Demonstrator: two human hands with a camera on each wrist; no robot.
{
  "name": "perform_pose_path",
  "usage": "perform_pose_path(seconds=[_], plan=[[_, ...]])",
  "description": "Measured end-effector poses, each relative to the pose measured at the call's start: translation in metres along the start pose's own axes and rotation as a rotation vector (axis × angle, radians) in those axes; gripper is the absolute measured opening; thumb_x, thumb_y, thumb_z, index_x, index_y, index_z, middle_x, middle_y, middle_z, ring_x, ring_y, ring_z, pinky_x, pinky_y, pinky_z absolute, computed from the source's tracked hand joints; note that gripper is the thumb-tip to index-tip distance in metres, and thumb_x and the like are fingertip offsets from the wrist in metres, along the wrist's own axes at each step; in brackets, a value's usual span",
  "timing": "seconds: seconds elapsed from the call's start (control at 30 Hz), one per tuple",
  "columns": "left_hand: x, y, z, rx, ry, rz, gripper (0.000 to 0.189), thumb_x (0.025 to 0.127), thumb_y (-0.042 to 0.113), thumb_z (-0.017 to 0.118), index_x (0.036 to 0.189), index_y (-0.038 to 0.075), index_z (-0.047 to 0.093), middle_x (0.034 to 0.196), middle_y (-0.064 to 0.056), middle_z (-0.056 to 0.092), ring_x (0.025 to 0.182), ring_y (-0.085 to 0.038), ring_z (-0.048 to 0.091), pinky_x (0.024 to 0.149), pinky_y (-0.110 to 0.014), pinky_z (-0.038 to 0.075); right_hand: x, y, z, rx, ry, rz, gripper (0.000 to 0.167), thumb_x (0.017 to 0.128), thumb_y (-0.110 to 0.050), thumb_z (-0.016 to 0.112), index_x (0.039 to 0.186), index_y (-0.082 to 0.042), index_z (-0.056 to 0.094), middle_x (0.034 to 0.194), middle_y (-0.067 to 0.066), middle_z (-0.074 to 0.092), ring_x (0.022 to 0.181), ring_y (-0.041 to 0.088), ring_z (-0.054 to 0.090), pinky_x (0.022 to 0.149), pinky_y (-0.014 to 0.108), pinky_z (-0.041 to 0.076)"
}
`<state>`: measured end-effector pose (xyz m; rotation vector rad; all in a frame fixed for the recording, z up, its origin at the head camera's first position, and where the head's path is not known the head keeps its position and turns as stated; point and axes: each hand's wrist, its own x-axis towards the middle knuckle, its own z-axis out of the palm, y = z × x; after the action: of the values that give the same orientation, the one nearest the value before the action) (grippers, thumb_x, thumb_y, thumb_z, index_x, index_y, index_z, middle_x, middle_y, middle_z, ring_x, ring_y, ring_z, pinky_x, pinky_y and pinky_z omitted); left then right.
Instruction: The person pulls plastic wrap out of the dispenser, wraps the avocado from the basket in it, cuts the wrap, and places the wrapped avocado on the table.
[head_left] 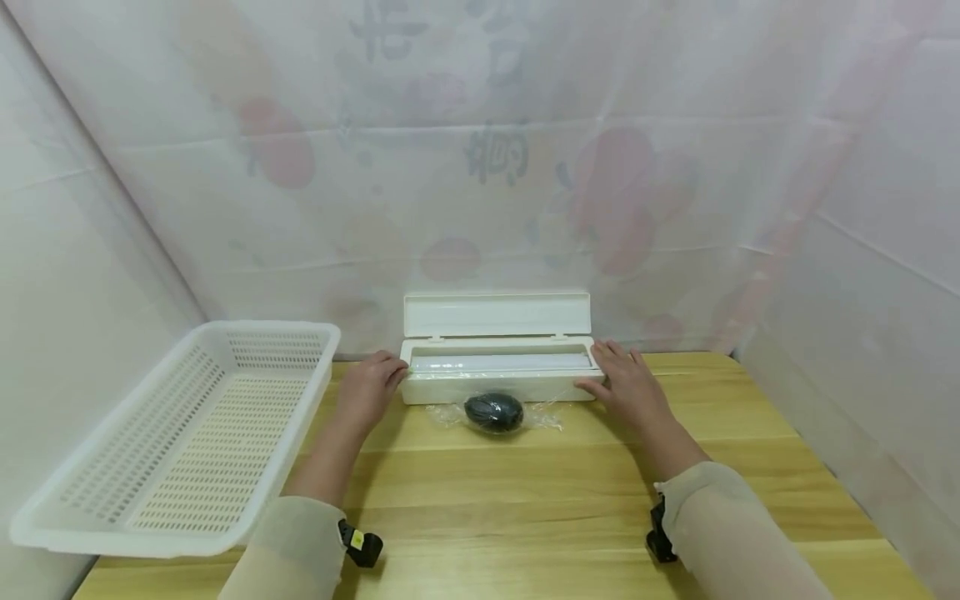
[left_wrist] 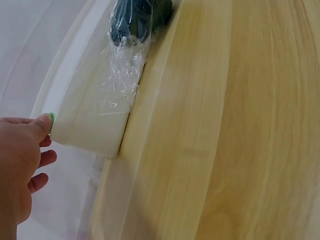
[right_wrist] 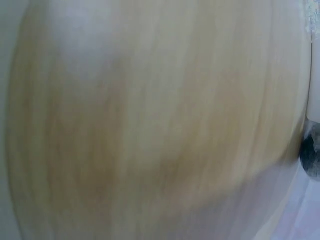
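A white cling film dispenser box (head_left: pixel 498 387) stands at the back of the table, its lid (head_left: pixel 497 315) raised behind it and a film roll (head_left: pixel 502 362) inside. At the box's left end my left hand (head_left: pixel 369 385) pinches a small green tab (left_wrist: pixel 51 120) between thumb and forefinger. My right hand (head_left: pixel 628 385) rests on the right end, fingers fairly straight over the top and thumb against the front. A dark oval, avocado-like item (head_left: pixel 493 412), wrapped in clear film (left_wrist: pixel 125 65), lies right in front of the box. The right wrist view is blurred and shows mostly tabletop.
A white perforated plastic basket (head_left: pixel 324 367) stands to the left, near my left forearm. Printed fabric (head_left: pixel 450 192) hangs behind the wooden table (head_left: pixel 510 517), with pale fabric at both sides.
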<state>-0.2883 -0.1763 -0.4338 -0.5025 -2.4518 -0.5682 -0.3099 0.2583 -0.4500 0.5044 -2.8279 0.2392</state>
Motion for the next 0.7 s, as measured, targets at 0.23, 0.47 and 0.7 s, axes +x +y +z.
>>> perform_pose_path(seconds=[0.23, 0.47, 0.7], plan=[[-0.001, 0.007, -0.004, -0.064, -0.110, -0.248, 0.020, 0.093, 0.020, 0.069, 0.107, 0.008, 0.075, 0.116, -0.008, 0.069, 0.107, -0.029, 0.067, 0.086, -0.046, 0.054, 0.004, -0.004, -0.012, -0.018, -0.078, -0.019, 0.081, 0.097, -0.056, 0.049, 0.153, -0.001, 0.030, 0.158, 0.017, 0.031, 0.147, 0.038, 0.023, 0.119, 0.057, 0.012], [0.001, 0.011, -0.007, -0.077, -0.161, -0.332, 0.026, 0.095, 0.021, 0.066, 0.116, 0.007, 0.071, 0.123, -0.011, 0.065, 0.114, -0.032, 0.063, 0.091, -0.049, 0.051, 0.008, -0.004, -0.018, -0.023, -0.132, -0.043, 0.079, 0.098, -0.055, 0.050, 0.152, 0.000, 0.031, 0.158, 0.020, 0.030, 0.147, 0.041, 0.022, 0.119, 0.058, 0.014], [-0.005, 0.036, -0.004, -0.149, -0.053, -0.377, 0.030, 0.094, 0.021, 0.066, 0.121, 0.008, 0.064, 0.117, -0.012, 0.062, 0.108, -0.031, 0.060, 0.089, -0.047, 0.052, 0.005, -0.001, -0.016, 0.083, -0.041, -0.030, 0.080, 0.092, -0.053, 0.062, 0.148, -0.001, 0.039, 0.156, 0.021, 0.034, 0.145, 0.045, 0.023, 0.116, 0.062, 0.020]])
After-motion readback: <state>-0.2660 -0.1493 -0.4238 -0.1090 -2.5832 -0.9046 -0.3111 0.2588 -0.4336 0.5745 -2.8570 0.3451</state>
